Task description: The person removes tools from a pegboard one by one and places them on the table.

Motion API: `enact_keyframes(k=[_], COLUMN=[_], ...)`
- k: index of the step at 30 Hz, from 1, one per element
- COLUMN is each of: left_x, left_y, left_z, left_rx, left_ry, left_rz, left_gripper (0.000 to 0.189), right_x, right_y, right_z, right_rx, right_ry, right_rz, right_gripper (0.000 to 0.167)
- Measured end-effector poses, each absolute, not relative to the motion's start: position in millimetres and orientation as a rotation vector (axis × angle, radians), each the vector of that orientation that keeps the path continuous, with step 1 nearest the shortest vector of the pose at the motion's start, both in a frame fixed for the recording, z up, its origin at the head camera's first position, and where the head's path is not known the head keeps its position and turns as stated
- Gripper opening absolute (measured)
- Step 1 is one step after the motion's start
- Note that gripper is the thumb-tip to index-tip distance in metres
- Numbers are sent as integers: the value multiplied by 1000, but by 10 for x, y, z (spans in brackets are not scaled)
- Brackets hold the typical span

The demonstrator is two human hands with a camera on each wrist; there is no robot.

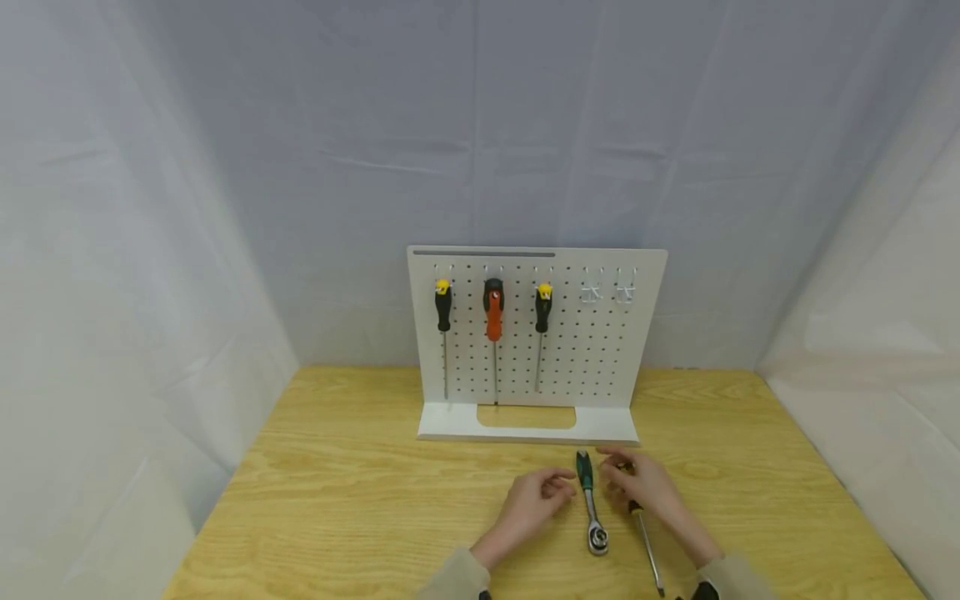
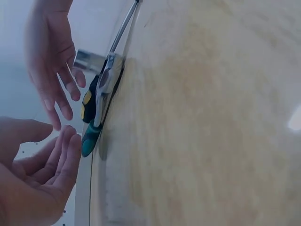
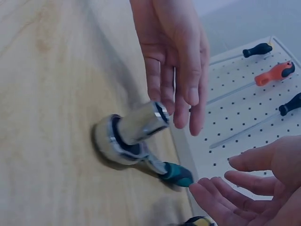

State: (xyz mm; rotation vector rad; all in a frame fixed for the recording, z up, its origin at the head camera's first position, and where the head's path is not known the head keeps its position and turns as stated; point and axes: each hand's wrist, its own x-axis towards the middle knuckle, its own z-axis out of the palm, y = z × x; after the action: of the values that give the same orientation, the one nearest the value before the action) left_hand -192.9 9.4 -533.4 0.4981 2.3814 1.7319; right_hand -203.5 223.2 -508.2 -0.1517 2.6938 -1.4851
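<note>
On the wooden table lies a ratchet wrench, its green and black handle toward the pegboard and a silver socket standing up from its head. Just left of the handle is my left hand, fingers loosely bent, nothing held. My right hand hovers on the other side, over the handle of a black and yellow screwdriver that it partly hides in the head view. Both hands' fingers are relaxed, as the right wrist view shows with my right hand beside the wrench handle.
A white pegboard stands behind the tools. From it hang a black and yellow screwdriver, an orange and black screwdriver and another black and yellow screwdriver. Bare hooks are at its right. White sheets surround the table.
</note>
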Motion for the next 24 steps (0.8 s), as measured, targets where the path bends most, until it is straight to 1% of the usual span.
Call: enact_keyframes(k=[3,7,15,19,24], left_x=[-1998,-2088,-2301,-2430,-2584], left_y=[47,-27,-179,-232,-288], left_z=[-5294,-5229,-5145,-5092,-5011], left_rx=[496,517,560,562,540], left_ry=[2353,2393,2532,2566,2560], left_rz=[1795,1820,1879,1897,1973], left_gripper=[24,27,27,30,31], right_x=[-2110,-2222,-2452,-2589,-2827], right_y=[2238,2226,2115,2051,1966], right_z=[-4986,-4845,-4569,-4439,-4292], right_rx=[-180,-294,-474,-517,-506], right_ry=[2652,2680,2763,2764,2732], right_rz=[-1557,-1592,-1642,-1722,-1833], right_gripper=[33,33,34,36,38])
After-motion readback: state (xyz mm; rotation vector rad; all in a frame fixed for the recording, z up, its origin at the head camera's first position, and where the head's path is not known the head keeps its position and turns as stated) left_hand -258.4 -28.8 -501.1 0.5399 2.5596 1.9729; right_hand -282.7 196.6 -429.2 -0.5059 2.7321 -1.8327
